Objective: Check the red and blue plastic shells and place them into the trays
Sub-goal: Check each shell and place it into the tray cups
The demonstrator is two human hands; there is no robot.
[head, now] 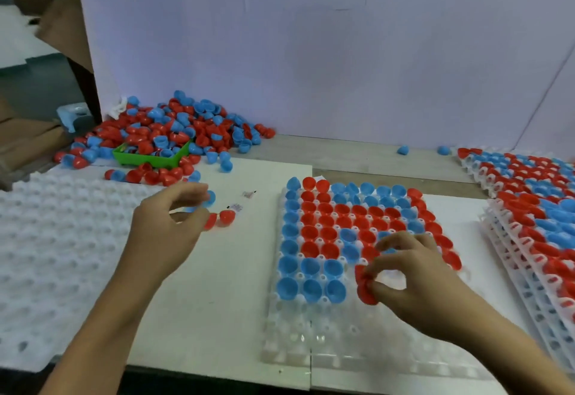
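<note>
We sort shells, one in each hand.

Our right hand (413,273) pinches a red shell (365,285) over the half-filled tray (314,341) at five o'clock. Our left hand (168,223), at nine o'clock, curls round a blue shell (211,197) and a red shell half (211,221). The loose shell pile (174,133) lies at eleven o'clock, filled trays (529,208) at three.

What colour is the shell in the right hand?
Red shell, pinched by the right hand; head view.

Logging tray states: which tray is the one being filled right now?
The middle tray, under the right hand, which pinches a red shell there. Its near rows are empty. The left tray holds nothing; the right stack looks full.
</note>
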